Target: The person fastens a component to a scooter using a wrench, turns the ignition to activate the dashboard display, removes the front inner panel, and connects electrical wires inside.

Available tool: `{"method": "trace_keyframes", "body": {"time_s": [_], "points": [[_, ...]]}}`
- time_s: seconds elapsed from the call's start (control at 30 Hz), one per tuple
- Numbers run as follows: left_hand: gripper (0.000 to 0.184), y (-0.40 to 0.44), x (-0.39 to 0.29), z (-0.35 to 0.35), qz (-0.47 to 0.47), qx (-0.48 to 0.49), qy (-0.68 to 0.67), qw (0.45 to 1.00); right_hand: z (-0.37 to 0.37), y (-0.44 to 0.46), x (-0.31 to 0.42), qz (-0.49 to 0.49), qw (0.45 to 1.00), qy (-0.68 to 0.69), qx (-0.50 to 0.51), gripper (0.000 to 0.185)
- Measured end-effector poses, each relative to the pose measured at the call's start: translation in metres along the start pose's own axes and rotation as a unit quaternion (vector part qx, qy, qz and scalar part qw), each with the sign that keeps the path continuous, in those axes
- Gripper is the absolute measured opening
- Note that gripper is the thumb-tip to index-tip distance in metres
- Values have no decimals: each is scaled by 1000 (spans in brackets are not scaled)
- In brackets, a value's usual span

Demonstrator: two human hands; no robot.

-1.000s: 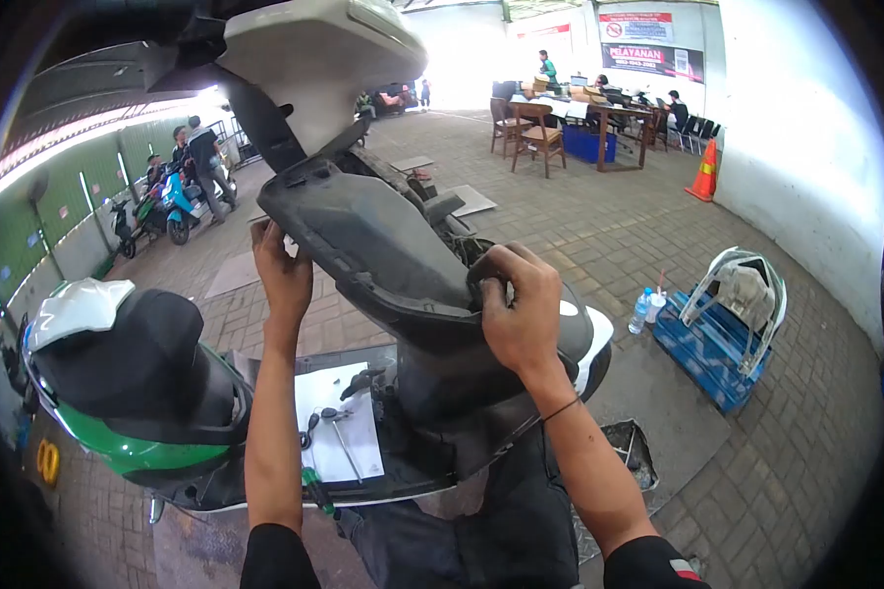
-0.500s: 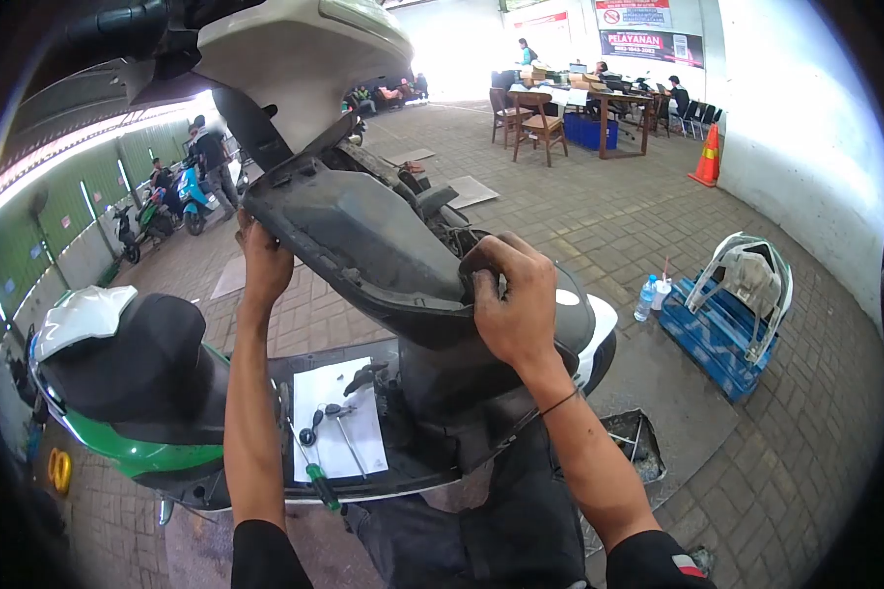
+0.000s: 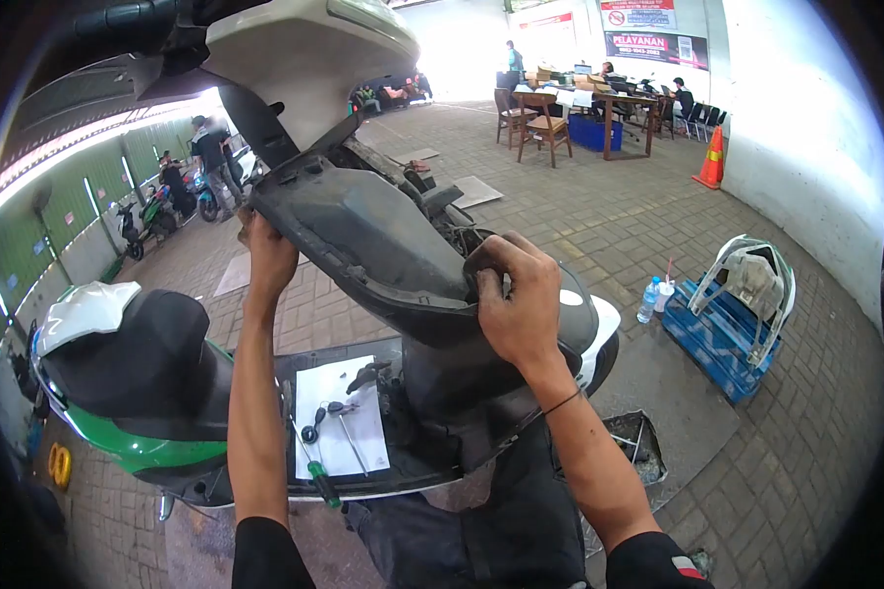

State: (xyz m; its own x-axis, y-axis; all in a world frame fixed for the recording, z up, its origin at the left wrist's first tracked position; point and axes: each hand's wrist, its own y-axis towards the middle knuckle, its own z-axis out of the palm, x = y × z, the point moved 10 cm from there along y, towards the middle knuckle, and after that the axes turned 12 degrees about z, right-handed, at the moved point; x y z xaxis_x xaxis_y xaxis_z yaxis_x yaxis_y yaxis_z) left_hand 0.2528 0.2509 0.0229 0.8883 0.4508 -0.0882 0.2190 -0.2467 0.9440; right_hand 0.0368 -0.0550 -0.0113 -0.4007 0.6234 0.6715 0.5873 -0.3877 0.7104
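Note:
A dark, dusty scooter panel point(image 3: 363, 231) spans the space between my hands, at the front of the scooter. My left hand point(image 3: 268, 245) grips its upper left edge, the fingertips partly behind it. At its lower right corner, my right hand point(image 3: 517, 299) is closed on the edge with thumb and bent fingers. Below, on the footboard, lies a white paper sheet point(image 3: 339, 452) with a key, a thin metal tool and a small dark part. A green-handled screwdriver point(image 3: 322, 483) rests across the sheet's lower left edge.
The scooter seat point(image 3: 133, 353) is at the left, the pale handlebar cover point(image 3: 309, 59) above. At the right, a white frame part point(image 3: 756, 280) rests on a blue crate point(image 3: 712, 344) beside a bottle point(image 3: 648, 300). An open tray point(image 3: 638, 447) lies near my right forearm. People stand far back left.
Since the first frame, my left hand and the panel have shifted slightly left in view, both hands still holding it. From the middle frame to now, they barely move.

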Motion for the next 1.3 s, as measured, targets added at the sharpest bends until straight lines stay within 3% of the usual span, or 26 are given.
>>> {"method": "trace_keyframes", "body": {"time_s": [0.1,0.23,0.3,0.33,0.53,0.63,0.7,0.8,0.83,0.9,1.2,1.3], "points": [[43,7,2,6,2,65,-13,998,0,0,0,-6,1000,-2,-4,14],[46,5,-14,5,-3,32,-60,998,-3,0,3,-18,1000,-11,-15,12],[47,2,-10,1,50,19,180,982,-2,0,3,-11,1000,-5,-5,12],[47,0,-3,2,49,19,180,982,-1,0,1,-4,1000,3,1,12],[41,2,-20,-7,58,-14,89,994,-3,0,5,-25,999,-4,-23,11],[39,7,-13,2,55,49,66,995,-3,-1,3,-24,999,0,-27,11],[40,7,11,13,-57,82,-56,993,-3,-1,4,-24,1000,-1,-18,12],[41,4,0,11,-83,15,-180,980,-3,-1,4,-28,999,-5,-18,13],[41,3,4,12,-82,15,-180,980,-3,-1,4,-30,999,-6,-25,12],[42,3,8,5,-42,10,-56,997,-4,0,4,-28,999,-7,-25,13],[40,-9,15,16,-205,-3,-229,952,-2,-1,3,-24,999,-19,-20,14],[42,-5,19,5,-180,-35,-148,972,-2,0,1,-22,999,-17,-22,14]]}}
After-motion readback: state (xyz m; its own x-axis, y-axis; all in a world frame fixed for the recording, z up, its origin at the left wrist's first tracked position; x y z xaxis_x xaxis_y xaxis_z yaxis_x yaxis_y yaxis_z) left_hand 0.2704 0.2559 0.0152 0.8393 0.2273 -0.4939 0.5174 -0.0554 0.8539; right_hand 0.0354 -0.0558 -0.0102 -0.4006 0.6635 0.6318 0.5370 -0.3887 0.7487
